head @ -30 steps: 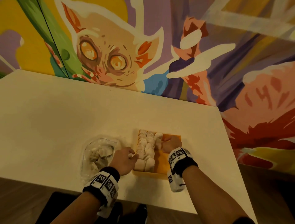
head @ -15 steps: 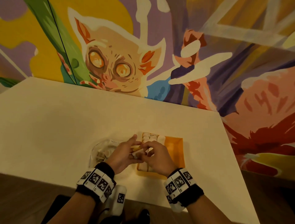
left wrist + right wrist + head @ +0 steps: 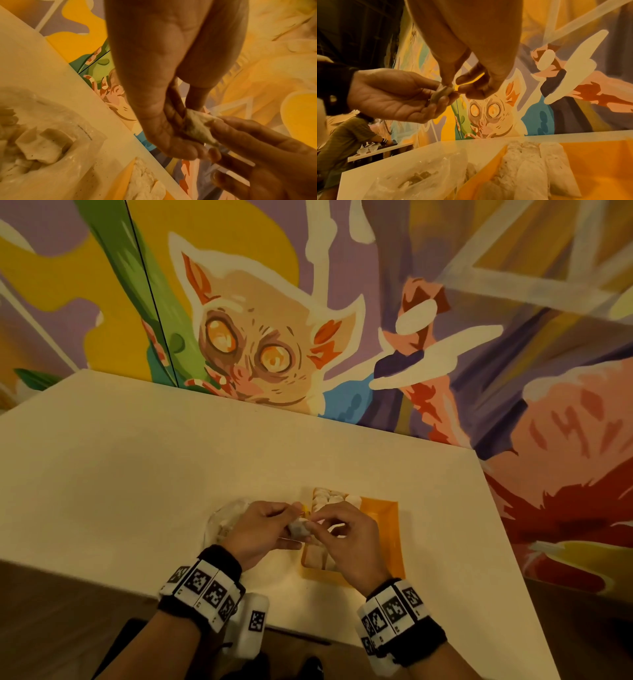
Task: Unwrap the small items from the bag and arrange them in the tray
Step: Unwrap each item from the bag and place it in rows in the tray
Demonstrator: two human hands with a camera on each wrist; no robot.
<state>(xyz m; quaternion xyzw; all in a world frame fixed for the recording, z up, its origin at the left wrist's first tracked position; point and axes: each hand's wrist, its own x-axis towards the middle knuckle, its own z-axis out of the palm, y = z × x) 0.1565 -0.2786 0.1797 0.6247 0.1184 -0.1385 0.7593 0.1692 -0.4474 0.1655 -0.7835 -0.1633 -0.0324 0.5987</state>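
A small pale wrapped piece [image 3: 300, 529] [image 3: 199, 128] [image 3: 440, 94] hangs in the air between both hands, above the gap between bag and tray. My left hand [image 3: 260, 529] [image 3: 399, 97] pinches its left end. My right hand [image 3: 346, 537] [image 3: 257, 151] pinches its other end with thumb and fingertip. The clear plastic bag [image 3: 224, 517] [image 3: 51, 142] [image 3: 412, 178] lies on the table to the left, with several pale pieces inside. The orange tray [image 3: 387, 529] [image 3: 599, 169] sits to the right, its left side filled with rows of white pieces [image 3: 325, 498] [image 3: 530, 169].
The white table [image 3: 137, 474] stands against a painted mural wall [image 3: 274, 337]. Its near edge runs just under my wrists. In the right wrist view another person [image 3: 347, 135] works at a second table far left.
A second ago my right hand was in the tray and my left by the bag. Both have since come together over the tray's left edge and hold one piece between them.
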